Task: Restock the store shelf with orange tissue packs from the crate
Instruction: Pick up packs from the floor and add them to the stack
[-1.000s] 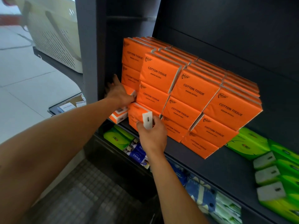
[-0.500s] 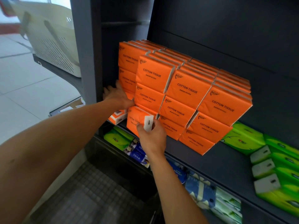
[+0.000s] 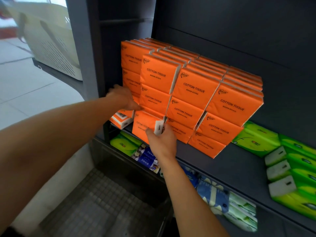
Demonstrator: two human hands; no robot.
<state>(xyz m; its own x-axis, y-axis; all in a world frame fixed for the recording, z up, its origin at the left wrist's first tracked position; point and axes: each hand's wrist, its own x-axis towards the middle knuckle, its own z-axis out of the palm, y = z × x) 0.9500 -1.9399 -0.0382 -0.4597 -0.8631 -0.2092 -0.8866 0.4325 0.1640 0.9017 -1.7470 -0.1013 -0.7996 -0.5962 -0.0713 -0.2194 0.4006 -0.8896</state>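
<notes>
- now my right hand [image 3: 161, 143] grips an orange tissue pack [image 3: 145, 124] at its white end, low in the front stack on the shelf [image 3: 239, 166].
- my left hand [image 3: 124, 98], fingers flat, presses the left column of orange packs [image 3: 132, 72]; it moved higher than a second ago.
- the pack looks almost seated.

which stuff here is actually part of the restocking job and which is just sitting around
Part of the job:
- stacked orange packs
- orange pack gripped by the right hand
- left hand pressed against the stack
- orange pack lying flat at the shelf's left end
- shelf

Just there:
- green packs
- blue packs below
- cream basket
</notes>
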